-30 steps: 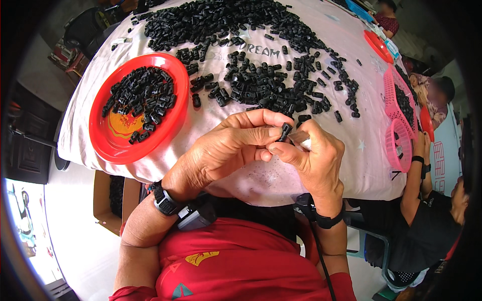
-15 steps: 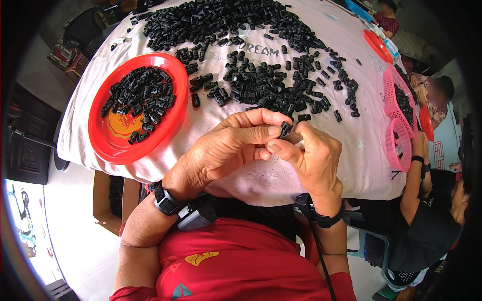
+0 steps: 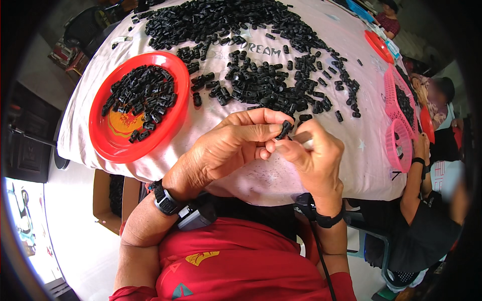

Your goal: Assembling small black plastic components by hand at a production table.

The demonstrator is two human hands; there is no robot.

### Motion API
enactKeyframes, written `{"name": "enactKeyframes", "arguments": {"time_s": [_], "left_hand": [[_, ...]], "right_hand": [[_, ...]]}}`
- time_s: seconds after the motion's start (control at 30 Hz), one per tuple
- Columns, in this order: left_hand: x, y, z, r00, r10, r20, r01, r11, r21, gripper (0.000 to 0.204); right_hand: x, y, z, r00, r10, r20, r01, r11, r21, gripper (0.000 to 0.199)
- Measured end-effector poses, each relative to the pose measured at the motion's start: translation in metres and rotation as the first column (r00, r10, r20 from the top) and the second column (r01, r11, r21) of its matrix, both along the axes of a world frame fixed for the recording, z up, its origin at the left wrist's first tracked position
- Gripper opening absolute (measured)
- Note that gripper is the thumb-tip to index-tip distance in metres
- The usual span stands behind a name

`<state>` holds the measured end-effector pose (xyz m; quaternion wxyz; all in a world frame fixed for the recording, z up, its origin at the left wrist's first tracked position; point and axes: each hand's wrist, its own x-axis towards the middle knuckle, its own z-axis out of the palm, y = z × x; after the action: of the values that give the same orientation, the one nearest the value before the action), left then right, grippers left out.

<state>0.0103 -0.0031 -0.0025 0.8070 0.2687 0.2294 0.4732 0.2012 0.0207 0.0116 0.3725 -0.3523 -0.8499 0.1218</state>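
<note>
My left hand (image 3: 236, 143) pinches a small black plastic part (image 3: 286, 129) between thumb and forefinger, above the table's near edge. Close against its right side is my right hand (image 3: 316, 153), fingers curled and thumb pressed in. Whatever the right fingers grip is mostly hidden by them. Beyond both hands lies a loose heap of similar black plastic parts (image 3: 261, 83). To the left, a red plastic plate (image 3: 176, 118) holds more of these parts, bunched toward its far side.
A pale pink cloth (image 3: 226, 193) covers the table. A larger pile of black parts (image 3: 211, 22) spreads across the back. Pink baskets (image 3: 400, 156) and a red dish (image 3: 377, 46) stand along the right side. Co-workers sit there, one in a black shirt (image 3: 429, 220). A cardboard box (image 3: 103, 200) is at lower left.
My right hand has drawn slightly right, away from the black part. The grey metal piece that showed between its fingers is no longer plainly visible. My left hand keeps its pinch.
</note>
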Motion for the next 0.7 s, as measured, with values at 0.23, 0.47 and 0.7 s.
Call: {"name": "enactKeyframes", "arguments": {"time_s": [0.23,0.47,0.7], "left_hand": [[-0.007,0.003,-0.005,0.994,-0.033,-0.104,0.039,0.998,0.055,0.035],[0.0,0.0,0.006,0.994,0.082,-0.076,-0.071,0.988,0.138,0.028],[0.001,0.001,-0.001,0.978,0.145,-0.152,-0.116,0.976,0.183,0.023]], "right_hand": [[-0.003,-0.004,0.008,0.928,0.165,-0.334,-0.27,0.915,-0.299,0.017],[-0.008,-0.001,-0.006,0.871,0.01,-0.491,-0.173,0.942,-0.288,0.013],[-0.009,-0.006,0.0,0.95,0.069,-0.306,-0.116,0.984,-0.138,0.016]]}}
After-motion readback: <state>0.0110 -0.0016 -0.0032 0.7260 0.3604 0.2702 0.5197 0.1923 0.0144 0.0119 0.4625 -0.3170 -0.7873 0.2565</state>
